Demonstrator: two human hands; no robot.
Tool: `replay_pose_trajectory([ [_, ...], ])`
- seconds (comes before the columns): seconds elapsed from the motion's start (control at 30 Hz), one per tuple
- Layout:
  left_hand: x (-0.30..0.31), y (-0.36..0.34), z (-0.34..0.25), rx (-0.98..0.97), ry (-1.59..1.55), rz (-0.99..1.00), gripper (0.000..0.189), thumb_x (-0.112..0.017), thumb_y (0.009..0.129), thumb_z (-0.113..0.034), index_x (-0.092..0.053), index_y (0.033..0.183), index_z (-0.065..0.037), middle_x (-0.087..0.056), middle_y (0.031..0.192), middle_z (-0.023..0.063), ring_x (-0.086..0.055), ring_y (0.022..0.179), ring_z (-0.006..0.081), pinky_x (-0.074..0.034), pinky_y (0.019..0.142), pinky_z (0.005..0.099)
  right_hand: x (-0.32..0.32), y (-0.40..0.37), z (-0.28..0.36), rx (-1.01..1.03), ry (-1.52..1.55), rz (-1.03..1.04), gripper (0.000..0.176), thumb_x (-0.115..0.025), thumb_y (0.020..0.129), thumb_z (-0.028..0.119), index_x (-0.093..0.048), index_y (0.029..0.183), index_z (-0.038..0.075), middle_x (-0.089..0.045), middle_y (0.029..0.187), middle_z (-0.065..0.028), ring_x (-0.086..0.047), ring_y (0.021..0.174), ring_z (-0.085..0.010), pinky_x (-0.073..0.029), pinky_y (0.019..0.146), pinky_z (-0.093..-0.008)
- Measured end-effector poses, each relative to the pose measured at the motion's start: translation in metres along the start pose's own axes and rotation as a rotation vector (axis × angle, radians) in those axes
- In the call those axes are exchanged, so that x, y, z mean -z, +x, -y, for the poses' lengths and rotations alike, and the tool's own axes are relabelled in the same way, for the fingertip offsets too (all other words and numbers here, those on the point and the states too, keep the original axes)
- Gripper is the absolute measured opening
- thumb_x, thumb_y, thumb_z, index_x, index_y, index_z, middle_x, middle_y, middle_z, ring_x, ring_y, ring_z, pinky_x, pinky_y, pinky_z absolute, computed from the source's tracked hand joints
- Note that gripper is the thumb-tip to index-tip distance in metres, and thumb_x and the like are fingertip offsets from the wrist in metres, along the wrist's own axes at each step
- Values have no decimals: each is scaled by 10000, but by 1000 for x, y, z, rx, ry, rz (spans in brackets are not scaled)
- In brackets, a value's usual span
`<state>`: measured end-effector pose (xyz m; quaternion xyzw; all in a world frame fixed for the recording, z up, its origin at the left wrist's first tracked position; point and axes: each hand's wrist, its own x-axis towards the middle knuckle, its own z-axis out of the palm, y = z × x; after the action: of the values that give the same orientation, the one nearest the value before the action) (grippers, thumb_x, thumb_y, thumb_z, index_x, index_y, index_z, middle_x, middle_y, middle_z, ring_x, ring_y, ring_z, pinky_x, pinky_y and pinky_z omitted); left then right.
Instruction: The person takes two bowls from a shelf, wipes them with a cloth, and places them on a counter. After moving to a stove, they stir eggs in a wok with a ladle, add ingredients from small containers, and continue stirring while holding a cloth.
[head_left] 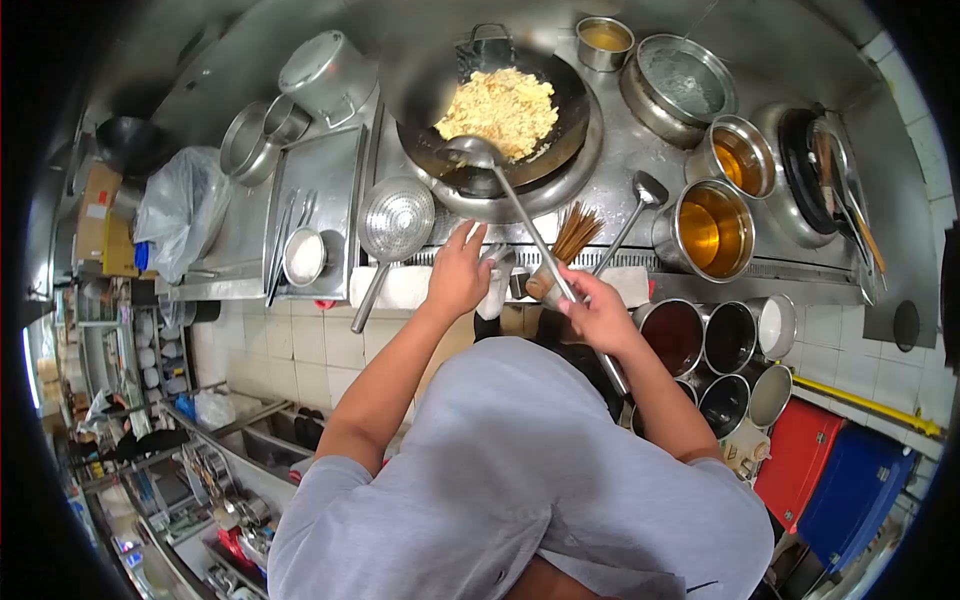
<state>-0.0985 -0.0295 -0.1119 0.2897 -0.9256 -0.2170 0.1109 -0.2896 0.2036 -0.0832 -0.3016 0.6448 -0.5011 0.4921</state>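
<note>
My right hand [597, 305] is closed around the long handle of a steel ladle [518, 205]. The ladle's bowl hangs over the near side of a dark wok [420, 145], at the edge of a heap of yellowish, crumbly food [500, 108] like scrambled egg or fried rice. My left hand [460, 272] is just in front of the wok, its fingers stretched out and apart, right by a white cloth [497, 285] on the stove's front rail. A perforated skimmer [397, 220] lies left of it. Between my hands stands a bamboo brush [577, 235].
A second ladle [640, 205] lies right of the brush. Two steel pots of amber liquid [712, 228] [742, 160] stand at the right, with a wide pot [685, 80] behind. At left are a metal tray [320, 180] and a small white-filled bowl [304, 256]. Several containers [672, 330] sit below.
</note>
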Motion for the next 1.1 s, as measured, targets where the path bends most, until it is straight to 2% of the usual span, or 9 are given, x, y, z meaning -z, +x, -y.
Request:
replay_pose_trajectory([
  [0.1,4,-16,-12,58,-64,-3,604,-744,980,-159,-583,1536,14,-548,1578,278,-616,1354,484,-519,1137,541,6,15,-10,186,-123,-44,577,-679,1064,-17,-562,1619,88,-602,997,15,-492,640,-48,-433,564,-252],
  [0.23,19,-38,-24,129,-130,-78,526,-766,977,-131,-630,1471,-14,-638,1470,230,-633,1337,455,-550,1093,493,12,-3,7,-100,141,83,580,-701,1046,8,-560,1607,52,-660,1070,-44,-609,742,-91,-520,658,-273],
  [0.37,18,-65,-15,218,-205,-119,489,-772,965,-105,-657,1428,3,-660,1434,218,-655,1303,437,-557,1093,479,4,35,-6,67,-32,41,562,-673,1064,-7,-557,1609,61,-627,1072,-36,-561,686,-64,-477,597,-261],
  [0.5,24,-82,2,239,-237,-176,510,-782,954,-97,-653,1437,-1,-670,1404,210,-684,1249,410,-572,1061,467,-15,17,47,-100,195,24,612,-664,1058,-12,-477,1637,52,-664,1024,-72,-540,541,-83,-420,448,-262],
  [0.63,40,-88,17,292,-337,-200,516,-782,954,-101,-653,1444,-3,-675,1386,205,-720,1153,369,-592,1000,450,-27,21,46,-155,178,-37,591,-674,1056,-4,-494,1616,49,-675,1023,-82,-553,545,-89,-433,451,-265],
  [0.83,48,-82,47,222,-412,-206,514,-783,956,-103,-660,1447,-16,-686,1342,195,-742,1041,339,-602,932,435,-66,58,46,32,-91,-99,613,-689,1036,-44,-523,1617,60,-673,1047,-51,-511,563,-64,-405,483,-272],
  [0.9,44,-80,55,180,-455,-191,505,-779,958,-108,-665,1443,-24,-695,1328,189,-741,1031,338,-599,928,440,-81,79,44,179,-323,-71,599,-751,1022,51,-569,1593,63,-681,1087,-106,-649,840,-129,-548,709,-303],
  [1.03,34,-76,68,122,-487,-131,492,-777,955,-105,-673,1427,-18,-703,1269,193,-733,990,331,-591,915,452,-118,99,71,-92,-98,-194,590,-773,997,50,-603,1562,67,-710,1186,-172,-692,902,-193,-568,813,-344],
  [1.1,36,-73,67,81,-515,-159,482,-780,952,-105,-678,1413,-10,-704,1235,190,-727,972,329,-587,901,454,-123,112,73,-40,-122,-231,582,-777,986,43,-612,1544,54,-722,1138,-162,-694,893,-214,-573,842,-361],
])
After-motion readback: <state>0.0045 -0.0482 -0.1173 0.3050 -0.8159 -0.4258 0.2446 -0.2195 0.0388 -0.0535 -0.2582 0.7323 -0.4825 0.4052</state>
